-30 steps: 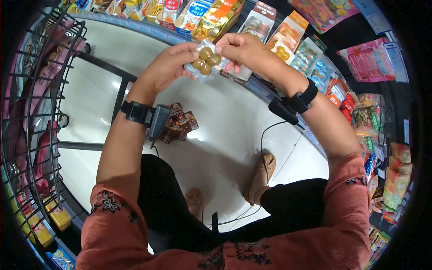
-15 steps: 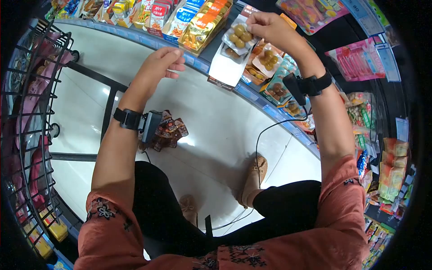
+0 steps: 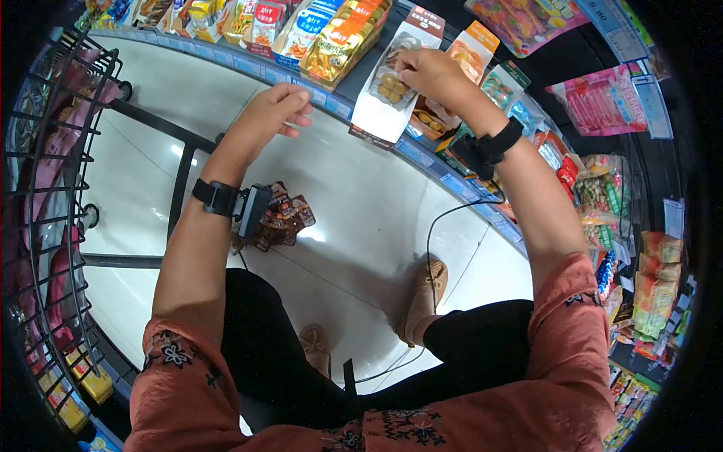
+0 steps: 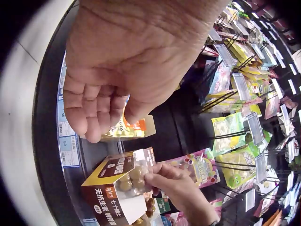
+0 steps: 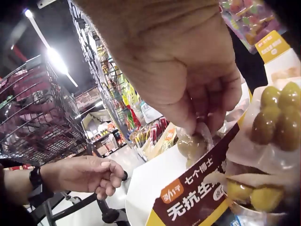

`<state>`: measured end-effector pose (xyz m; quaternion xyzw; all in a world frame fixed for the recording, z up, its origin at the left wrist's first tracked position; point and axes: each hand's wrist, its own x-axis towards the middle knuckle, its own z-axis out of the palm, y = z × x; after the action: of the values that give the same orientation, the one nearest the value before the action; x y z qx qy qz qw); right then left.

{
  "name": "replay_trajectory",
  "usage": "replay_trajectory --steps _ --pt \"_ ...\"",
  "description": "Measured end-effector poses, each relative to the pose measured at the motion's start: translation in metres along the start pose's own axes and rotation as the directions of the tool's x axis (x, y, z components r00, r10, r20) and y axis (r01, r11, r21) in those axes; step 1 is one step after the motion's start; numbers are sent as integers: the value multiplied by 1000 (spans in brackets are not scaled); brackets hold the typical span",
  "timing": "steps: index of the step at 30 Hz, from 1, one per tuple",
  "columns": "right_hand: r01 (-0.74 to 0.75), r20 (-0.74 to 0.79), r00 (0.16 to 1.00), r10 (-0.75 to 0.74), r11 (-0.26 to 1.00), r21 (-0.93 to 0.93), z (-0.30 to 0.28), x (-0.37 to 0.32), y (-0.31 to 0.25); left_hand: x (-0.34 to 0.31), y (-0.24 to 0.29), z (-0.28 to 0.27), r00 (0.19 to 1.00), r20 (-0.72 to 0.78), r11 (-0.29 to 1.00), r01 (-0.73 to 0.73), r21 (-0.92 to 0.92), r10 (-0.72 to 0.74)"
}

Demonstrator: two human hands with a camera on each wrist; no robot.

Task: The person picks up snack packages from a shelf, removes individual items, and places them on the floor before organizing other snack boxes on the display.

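The packet of round olive-brown balls sits at the mouth of the open display box on the shelf, half in among others of its kind. My right hand has it by the top edge, thumb and fingertips pinched on the clear film, as the right wrist view shows close up. I judge it light and soft-skinned: the film looks smooth and likely slippery, while the balls inside make firm lumps that could bruise if squeezed. The flat sealed border is the place to take hold, not the bulges. The cardboard box looks thin and would tip or buckle under a push, so a gentle touch suits it.

My left hand hangs just short of the shelf's front rail, fingers loosely curled and holding nothing, well apart from the packet. Farther out, a few brown packets lie on the pale floor under my left wrist, and a wire cart stands off to my left.
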<state>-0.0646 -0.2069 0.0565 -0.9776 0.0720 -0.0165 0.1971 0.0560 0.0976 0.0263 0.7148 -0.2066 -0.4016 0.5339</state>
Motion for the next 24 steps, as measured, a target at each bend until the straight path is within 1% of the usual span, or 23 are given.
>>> replay_trajectory --steps 4,8,17,20,23,24 --pt "27 -25 999 -29 996 -83 4 -1 -3 2 -4 -1 1000 9 1000 4 22 -4" --pt "12 -38 999 -19 985 -171 6 -3 -10 3 -7 -1 1000 19 1000 8 27 -8" --pt "63 -156 983 -98 975 -215 13 -3 -6 0 -12 0 998 39 997 45 70 -48" --pt "83 -179 977 -119 977 -195 11 -4 -5 -4 -13 -1 999 28 998 42 54 -44" --pt "131 -200 964 -173 969 -210 4 -5 -13 1 -20 -6 1000 -11 995 23 95 -22" --pt "166 -228 952 -204 970 -177 4 -5 -15 3 -22 -10 1000 3 992 -3 126 3"
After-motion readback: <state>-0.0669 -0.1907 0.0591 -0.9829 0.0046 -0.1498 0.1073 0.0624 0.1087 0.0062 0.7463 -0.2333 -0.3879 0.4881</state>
